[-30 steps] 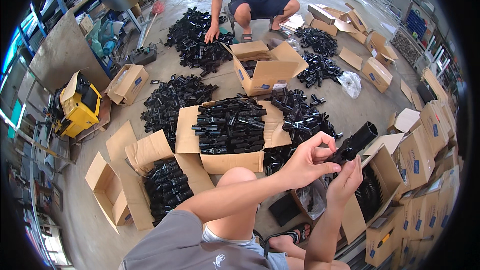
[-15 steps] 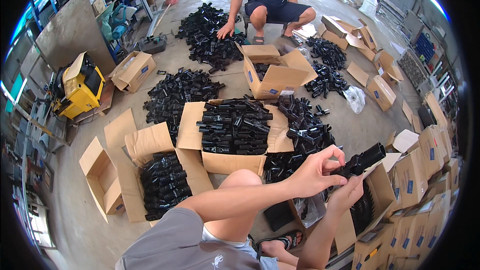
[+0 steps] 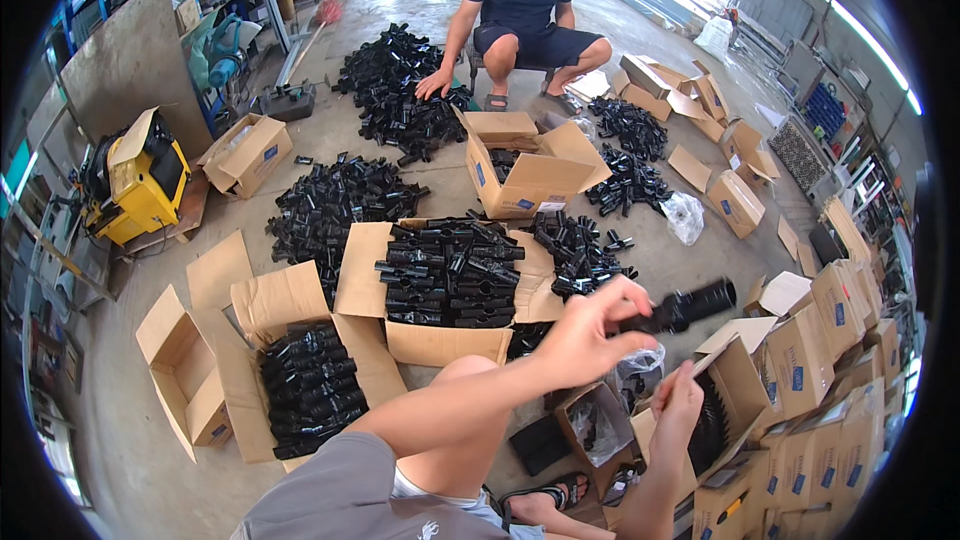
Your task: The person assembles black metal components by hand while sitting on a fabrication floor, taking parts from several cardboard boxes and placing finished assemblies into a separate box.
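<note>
Here, blue-printed cartons [image 3: 812, 352], left hand [image 3: 590, 337] pinching black fitting [image 3: 697, 306]

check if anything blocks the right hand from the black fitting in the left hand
Nothing visible does. The black fitting shows above the right hand in the picture, the left hand gripping its near end; floor shows through the gap.

fittings [image 3: 455, 280] in centre carton [image 3: 445, 345] | side carton [image 3: 280, 302] left | rear carton [image 3: 540, 188] behind | machine [image 3: 140, 202] far left
</note>
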{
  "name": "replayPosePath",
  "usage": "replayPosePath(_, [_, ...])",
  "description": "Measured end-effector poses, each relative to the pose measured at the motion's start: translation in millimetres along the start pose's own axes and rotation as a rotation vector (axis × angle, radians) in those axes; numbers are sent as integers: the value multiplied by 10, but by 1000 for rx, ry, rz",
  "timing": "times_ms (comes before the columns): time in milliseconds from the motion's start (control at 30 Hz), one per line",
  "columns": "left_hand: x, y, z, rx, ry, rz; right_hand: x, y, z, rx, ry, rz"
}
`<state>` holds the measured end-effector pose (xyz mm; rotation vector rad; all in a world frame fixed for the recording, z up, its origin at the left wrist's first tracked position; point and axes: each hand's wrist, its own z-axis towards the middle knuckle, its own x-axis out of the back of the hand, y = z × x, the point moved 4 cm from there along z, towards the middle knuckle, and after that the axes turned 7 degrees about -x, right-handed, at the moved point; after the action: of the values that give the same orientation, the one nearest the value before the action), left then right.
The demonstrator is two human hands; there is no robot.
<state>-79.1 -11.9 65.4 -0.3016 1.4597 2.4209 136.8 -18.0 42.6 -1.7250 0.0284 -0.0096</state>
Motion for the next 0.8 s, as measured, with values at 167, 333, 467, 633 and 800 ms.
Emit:
replayPosePath(167, [862, 598, -448, -21, 326, -258, 631, 317, -156, 53, -104, -967])
replayPosePath(333, [2187, 433, -2121, 320, 727, -122, 2148, 1308, 26, -294, -198, -1133])
replayPosePath(467, [2814, 933, -3780, 584, 1059, 218, 2339, 1551, 195, -448, -312, -1132])
replayPosePath(633, [3391, 1252, -5385, 801, 1166, 684, 2334, 1733, 438, -362, -330, -1194])
replayPosePath(800, [3325, 1498, -5280, 1002, 665, 1664, 2310, 1701, 413, -378, -345, -1235])
